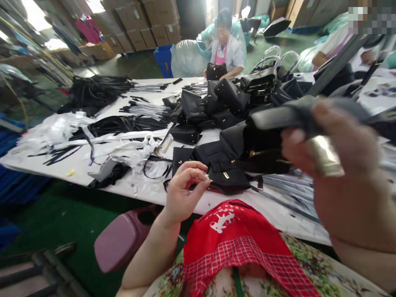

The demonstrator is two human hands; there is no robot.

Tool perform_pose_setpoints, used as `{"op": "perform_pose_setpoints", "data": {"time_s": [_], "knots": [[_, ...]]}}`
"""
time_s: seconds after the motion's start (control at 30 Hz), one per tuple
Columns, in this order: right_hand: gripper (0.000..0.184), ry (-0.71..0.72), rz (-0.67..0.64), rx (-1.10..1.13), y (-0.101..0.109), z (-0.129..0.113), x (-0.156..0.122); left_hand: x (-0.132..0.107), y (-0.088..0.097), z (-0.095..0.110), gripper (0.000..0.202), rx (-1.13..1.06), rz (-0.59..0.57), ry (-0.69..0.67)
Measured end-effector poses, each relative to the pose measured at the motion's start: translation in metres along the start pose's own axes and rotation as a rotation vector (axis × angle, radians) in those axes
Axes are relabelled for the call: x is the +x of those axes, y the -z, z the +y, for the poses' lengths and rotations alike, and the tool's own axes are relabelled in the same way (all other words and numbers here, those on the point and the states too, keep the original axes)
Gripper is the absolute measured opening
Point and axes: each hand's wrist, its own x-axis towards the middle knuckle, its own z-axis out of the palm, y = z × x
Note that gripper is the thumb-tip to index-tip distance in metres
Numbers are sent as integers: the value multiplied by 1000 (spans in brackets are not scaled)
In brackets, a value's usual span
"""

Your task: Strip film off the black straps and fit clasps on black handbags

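Observation:
My left hand (187,189) is raised over the table's near edge, thumb and fingertips pinched on a tiny whitish bit (206,177) too small to name. My right hand (346,140), blurred by motion, is closed at the right around the dark edge of a black handbag (278,117). A shiny gold-coloured piece (326,154) shows beneath its fingers; I cannot make out what it is. Just beyond my left hand, another black bag (221,165) with a small gold plate lies flat on the table.
More black bags (193,105) are piled mid-table. Black straps (123,123) and clear plastic wrapping (55,130) cover the left side of the white table (80,171). Across it, a person (227,57) handles a bag. A mauve stool (119,241) stands below the near edge.

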Motion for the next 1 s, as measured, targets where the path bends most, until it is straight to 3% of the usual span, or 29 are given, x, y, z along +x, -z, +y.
{"op": "perform_pose_setpoints", "data": {"time_s": [0.03, 0.13, 0.2, 0.33, 0.5, 0.7, 1.0], "knots": [[62, -12, 58, 112, -18, 5, 3, -2, -4, 0, 9, 35, -30, -1], [57, -59, -12, 310, -66, 34, 3, -6, -15, -4, 12, 36, -146, 30], [56, -97, -53, 321, -85, 58, -2, -9, -22, -11, 11, 14, -235, 83], [59, -226, -45, 345, -100, 88, -16, -15, -34, -30, 10, 11, -356, 276], [58, -288, -50, 407, -114, 97, -29, -18, -45, -40, 21, -117, -402, 435], [60, -257, -82, 349, -125, 108, -34, -8, -42, -35, 12, 163, -448, 210], [64, -330, -163, 303, -129, 103, -35, -4, -51, -36, 7, 328, -514, 64]]}}
